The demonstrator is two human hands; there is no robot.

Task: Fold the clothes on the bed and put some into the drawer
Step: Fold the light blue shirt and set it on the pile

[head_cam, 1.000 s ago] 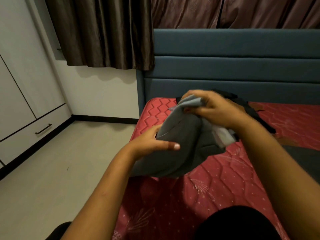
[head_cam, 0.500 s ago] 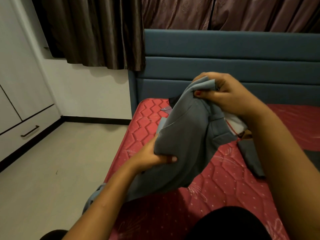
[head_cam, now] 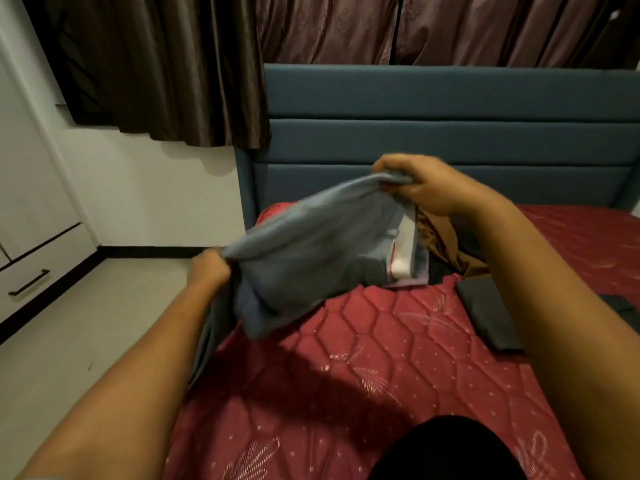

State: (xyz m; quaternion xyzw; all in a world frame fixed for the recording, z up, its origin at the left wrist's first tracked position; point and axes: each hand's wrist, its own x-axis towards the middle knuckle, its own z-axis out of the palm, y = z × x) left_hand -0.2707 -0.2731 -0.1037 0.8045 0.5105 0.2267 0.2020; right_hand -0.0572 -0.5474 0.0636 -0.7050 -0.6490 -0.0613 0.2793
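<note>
I hold a grey garment (head_cam: 311,251) stretched in the air above the red quilted mattress (head_cam: 363,358). My right hand (head_cam: 426,185) grips its upper edge near the headboard. My left hand (head_cam: 207,271) grips the lower left edge, off the bed's side. Part of the cloth hangs down past my left forearm. A white inner lining with a red line shows near my right wrist. More clothes, brown (head_cam: 446,244) and dark, lie bunched behind the garment. The drawer (head_cam: 38,271) with a dark handle sits shut in the white wardrobe at the left.
A folded dark piece (head_cam: 485,317) lies on the mattress to the right of the garment. The blue padded headboard (head_cam: 450,133) stands behind, with dark curtains (head_cam: 166,64) above. Pale floor (head_cam: 86,323) runs between bed and wardrobe.
My hands have pulled apart, spreading the garment wider. My left hand moved outward to the left past the bed's edge, and my right hand stayed high near the headboard.
</note>
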